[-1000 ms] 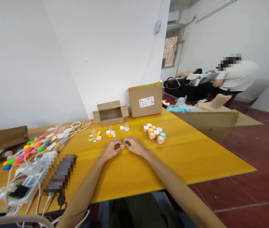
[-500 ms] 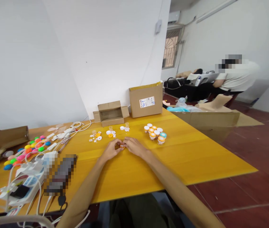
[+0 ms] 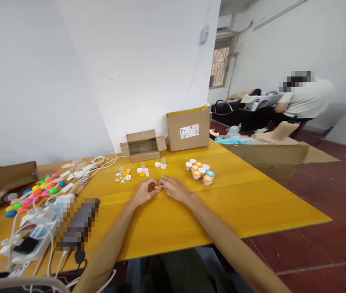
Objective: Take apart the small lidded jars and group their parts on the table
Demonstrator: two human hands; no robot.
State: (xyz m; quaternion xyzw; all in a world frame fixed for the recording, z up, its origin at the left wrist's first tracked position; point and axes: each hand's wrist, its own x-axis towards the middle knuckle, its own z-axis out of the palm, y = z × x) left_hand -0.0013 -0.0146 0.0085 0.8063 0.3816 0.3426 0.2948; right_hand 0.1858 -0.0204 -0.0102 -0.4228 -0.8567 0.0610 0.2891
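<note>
Head view: a small orange piece [image 3: 157, 188] is held between the two hands near the middle of the desk [image 3: 252, 203]. Its left side is gripped by the left hand [image 3: 143, 192], with thumb and forefinger brought close together in a curve; its right edge is pinched by the fingertips of the right hand [image 3: 173, 188]. The piece's finer detail is partly covered by the fingers and too small to be made out.

Beyond the hands, loose parts are laid out in three small groups. In the left one, a white ring [image 3: 128, 177] is seen beside an orange ring [image 3: 127, 173]; in the middle one, a white lid [image 3: 139, 170] is placed near an orange disc [image 3: 142, 174]; in the right one, small white pieces [image 3: 163, 166] are gathered beside a clear cup [image 3: 163, 160].

To the right of the hands, a cluster of lidded cups [image 3: 196, 173] is stood close together, topped in white, orange and teal. Behind the groups, an open carton [image 3: 144, 155] and a taller labelled box [image 3: 188, 140] are set by the wall. Farther left, colourful balls [image 3: 35, 193] are crowded near a power strip [image 3: 40, 234].
</note>
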